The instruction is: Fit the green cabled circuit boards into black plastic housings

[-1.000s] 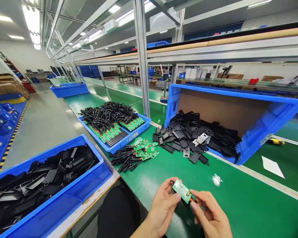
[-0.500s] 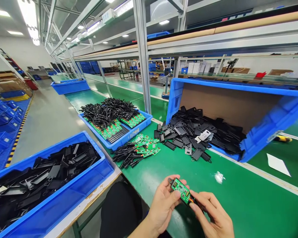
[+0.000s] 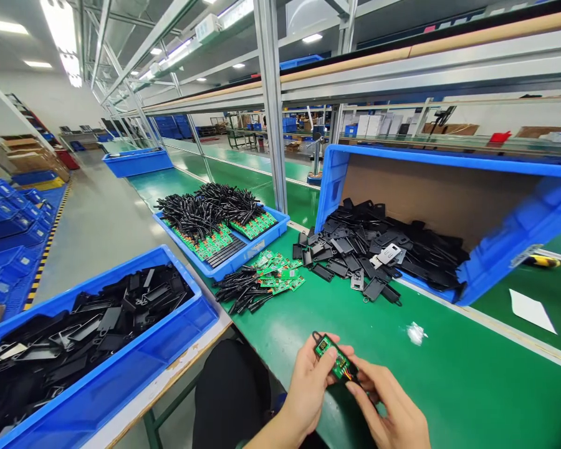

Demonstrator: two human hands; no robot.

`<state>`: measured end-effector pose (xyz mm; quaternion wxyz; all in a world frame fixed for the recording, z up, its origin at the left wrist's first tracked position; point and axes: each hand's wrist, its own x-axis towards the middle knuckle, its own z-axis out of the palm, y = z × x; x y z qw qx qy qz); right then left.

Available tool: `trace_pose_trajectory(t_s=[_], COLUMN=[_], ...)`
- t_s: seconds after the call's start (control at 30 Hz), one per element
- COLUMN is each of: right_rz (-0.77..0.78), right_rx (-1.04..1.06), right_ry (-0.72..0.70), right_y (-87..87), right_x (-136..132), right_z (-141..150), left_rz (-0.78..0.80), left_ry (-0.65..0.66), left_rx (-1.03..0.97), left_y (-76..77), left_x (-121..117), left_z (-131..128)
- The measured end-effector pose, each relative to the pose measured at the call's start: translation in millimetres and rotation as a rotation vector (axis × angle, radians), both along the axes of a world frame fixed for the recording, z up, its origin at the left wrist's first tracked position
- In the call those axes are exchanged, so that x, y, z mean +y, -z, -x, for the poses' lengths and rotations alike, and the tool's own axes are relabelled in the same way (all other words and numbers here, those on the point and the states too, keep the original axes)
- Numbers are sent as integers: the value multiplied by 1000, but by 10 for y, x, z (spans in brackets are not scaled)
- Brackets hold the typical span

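Left hand (image 3: 308, 383), yours, lower centre of the frame: wrapped about a slim black plastic case with an end loop (image 3: 316, 337), thumb resting on the green rectangular circuit board (image 3: 341, 366) lying in it. Right hand (image 3: 389, 396), yours, just beside: thumb and fingers narrowed on the case's lower-right end, next to thin red and yellow wires (image 3: 349, 375). Beneath both: one glossy green tabletop (image 3: 453, 380). Before you, centre: loose green boards with thick black cables (image 3: 278, 277), piled just beside a shallow blue plastic tray (image 3: 266, 240) of similar boards. Right of centre: one large blue plastic crate (image 3: 430, 157) on its side, black plastic casings (image 3: 343, 246) spilling out. Lower left: one long blue plastic bin (image 3: 208, 315), filled with black parts (image 3: 116, 312).
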<state>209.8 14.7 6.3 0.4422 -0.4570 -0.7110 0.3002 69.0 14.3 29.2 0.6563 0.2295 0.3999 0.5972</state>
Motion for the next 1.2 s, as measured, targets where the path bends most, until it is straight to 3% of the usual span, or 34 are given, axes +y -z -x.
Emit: trace_pose_trajectory(t_s=[0.17,0.27,0.4,0.73,0.97,1.07,1.13,1.2], right_rz=[392,419,452,686,583,563,458,259], right_rx=[-17,-62,34,197,161,131,80,18], right_ry=[-134,-176,-166,-248,-87,-121,-135,-107], right_y=[-33,-48,-27,30,207,240,197,102], right_x=[65,69,47,68,76,92,107,124], right_z=[-61,-71,-57,-18,68,68,37,-14], left_rz=[-31,-92,-164,-151,-229,-168,-103,-73], left_ry=[-19,-6,-4,78,18,36,79,141], left_rx=[66,134,205,211,464,402,336,345], left_y=[-8,-1,-21,-50,-57,-61,-54,-40], left_x=[-3,-17,-30,-33,-48,10,64,105], left_z=[1,3,1,39,12,-21,-32,-32])
